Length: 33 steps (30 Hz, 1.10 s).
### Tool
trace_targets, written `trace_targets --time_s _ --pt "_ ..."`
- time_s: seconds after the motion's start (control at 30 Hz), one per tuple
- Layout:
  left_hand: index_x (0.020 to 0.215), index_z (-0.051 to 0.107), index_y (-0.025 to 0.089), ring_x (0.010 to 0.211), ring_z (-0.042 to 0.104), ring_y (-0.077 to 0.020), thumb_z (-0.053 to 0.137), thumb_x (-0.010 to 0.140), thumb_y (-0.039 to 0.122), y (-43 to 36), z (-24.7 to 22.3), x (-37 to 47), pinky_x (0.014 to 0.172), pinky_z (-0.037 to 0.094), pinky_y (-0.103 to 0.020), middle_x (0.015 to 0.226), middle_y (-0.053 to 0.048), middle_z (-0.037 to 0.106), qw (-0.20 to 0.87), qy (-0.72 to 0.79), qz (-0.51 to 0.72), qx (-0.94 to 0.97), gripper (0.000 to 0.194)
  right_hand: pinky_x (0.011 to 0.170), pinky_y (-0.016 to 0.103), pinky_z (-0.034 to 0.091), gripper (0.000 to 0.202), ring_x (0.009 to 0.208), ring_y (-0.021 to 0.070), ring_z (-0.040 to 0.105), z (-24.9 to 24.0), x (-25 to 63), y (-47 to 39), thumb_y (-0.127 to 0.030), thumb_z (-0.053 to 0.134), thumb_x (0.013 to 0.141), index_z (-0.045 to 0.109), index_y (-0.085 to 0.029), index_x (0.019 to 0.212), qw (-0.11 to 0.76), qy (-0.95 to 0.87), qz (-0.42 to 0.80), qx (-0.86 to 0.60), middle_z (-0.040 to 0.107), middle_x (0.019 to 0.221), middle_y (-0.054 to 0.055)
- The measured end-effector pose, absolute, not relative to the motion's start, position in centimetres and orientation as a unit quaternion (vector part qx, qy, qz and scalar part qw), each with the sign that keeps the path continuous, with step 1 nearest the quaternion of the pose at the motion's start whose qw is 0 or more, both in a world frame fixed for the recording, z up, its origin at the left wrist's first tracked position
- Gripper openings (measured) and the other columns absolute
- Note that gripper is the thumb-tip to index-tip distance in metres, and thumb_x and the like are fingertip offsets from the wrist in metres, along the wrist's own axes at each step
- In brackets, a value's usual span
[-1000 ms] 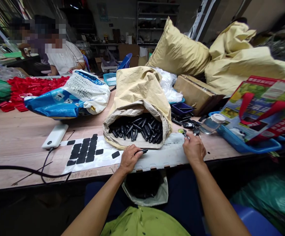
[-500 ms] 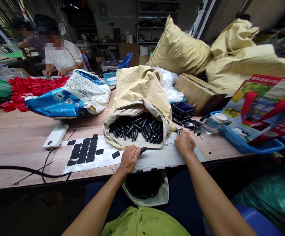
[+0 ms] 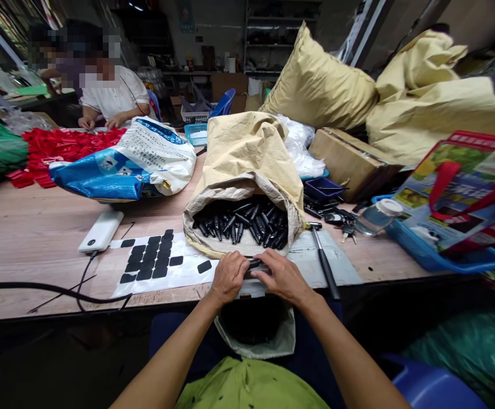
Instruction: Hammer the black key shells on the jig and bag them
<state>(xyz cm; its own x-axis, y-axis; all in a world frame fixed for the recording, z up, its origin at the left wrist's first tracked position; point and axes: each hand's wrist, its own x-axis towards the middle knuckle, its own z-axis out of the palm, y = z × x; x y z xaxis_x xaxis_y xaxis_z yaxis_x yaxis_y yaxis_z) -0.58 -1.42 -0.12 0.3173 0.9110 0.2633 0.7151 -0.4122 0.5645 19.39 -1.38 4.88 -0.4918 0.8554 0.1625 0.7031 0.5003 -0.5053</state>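
My left hand (image 3: 230,276) is closed around a small black tapered piece (image 3: 253,264) just above the grey board (image 3: 343,267) at the table's front edge. From the other side, my right hand (image 3: 285,277) has its thumb and fingers at the piece's right end, seemingly gripping it. Right behind both hands gapes a beige woven sack (image 3: 247,139), full of black tapered pieces (image 3: 234,221) of the same look. A small hammer (image 3: 324,262) with a black handle lies on the board to the right, apart from my right hand.
Left are a white sheet of black stickers (image 3: 147,258), a power bank (image 3: 101,232) with its cable and a blue-white bag (image 3: 128,162). A jar (image 3: 379,216), keys (image 3: 349,232) and a blue tray (image 3: 456,258) stand right. An open sack (image 3: 258,335) hangs below. Two people sit far left.
My right hand has let go of the hammer, which now lies on the board, and has moved left to the black piece. My left hand still holds that piece in about the same place.
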Motion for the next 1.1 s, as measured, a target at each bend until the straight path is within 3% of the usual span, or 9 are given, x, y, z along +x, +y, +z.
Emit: trace_targets --time_s 0.07,0.23,0.47,0.83,1.1 --pt "0.087 0.063 0.022 0.086 0.053 -0.0209 0.033 0.107 0.031 -1.5 0.0 -0.5 0.081 0.04 -0.035 0.088 -0.005 0.059 0.166 0.503 0.275 0.802 0.037 0.083 0.029 0.049 0.017 0.093 0.0189 0.062 4.5 19.3 -1.0 -0.035 0.063 0.097 0.066 -0.022 0.107 0.175 -0.853 0.175 -0.46 0.064 0.102 0.004" --pt "0.087 0.064 0.021 0.088 0.054 -0.0217 0.038 0.105 0.029 -1.9 0.5 -0.3 0.079 0.037 -0.036 0.091 -0.005 0.061 0.142 0.504 0.258 0.812 0.033 0.083 0.028 0.047 0.018 0.094 0.018 0.062 4.1 19.9 -0.5 -0.034 0.061 0.099 0.063 -0.022 0.111 0.158 -0.876 0.159 -0.426 0.064 0.103 0.004" --pt "0.1 0.066 0.022 0.095 0.056 -0.0232 0.042 0.104 0.031 -2.2 0.7 -0.1 0.082 0.037 -0.037 0.098 -0.006 0.065 0.138 0.499 0.244 0.82 0.025 0.078 0.027 0.044 0.01 0.09 0.0175 0.059 3.3 20.0 -0.6 -0.029 0.058 0.1 0.061 -0.02 0.099 0.143 -0.889 0.134 -0.414 0.063 0.097 0.003" --pt "0.089 0.064 0.021 0.092 0.053 -0.0247 0.049 0.098 0.019 -2.5 0.2 0.1 0.079 0.037 -0.04 0.091 -0.006 0.063 0.054 0.53 0.233 0.814 0.018 0.077 0.033 0.042 0.016 0.084 0.0221 0.054 0.5 18.0 -1.5 -0.023 0.059 0.096 0.056 -0.021 0.081 0.26 -0.86 0.078 -0.433 0.061 0.084 0.006" --pt "0.1 0.064 0.021 0.093 0.051 -0.0255 0.051 0.098 0.02 -2.7 0.6 0.3 0.082 0.037 -0.041 0.096 -0.006 0.063 0.056 0.517 0.242 0.819 0.013 0.078 0.03 0.045 0.01 0.084 0.0195 0.058 0.6 19.3 -1.1 -0.028 0.068 0.092 0.062 -0.021 0.095 0.303 -0.832 0.204 -0.417 0.063 0.087 0.003"
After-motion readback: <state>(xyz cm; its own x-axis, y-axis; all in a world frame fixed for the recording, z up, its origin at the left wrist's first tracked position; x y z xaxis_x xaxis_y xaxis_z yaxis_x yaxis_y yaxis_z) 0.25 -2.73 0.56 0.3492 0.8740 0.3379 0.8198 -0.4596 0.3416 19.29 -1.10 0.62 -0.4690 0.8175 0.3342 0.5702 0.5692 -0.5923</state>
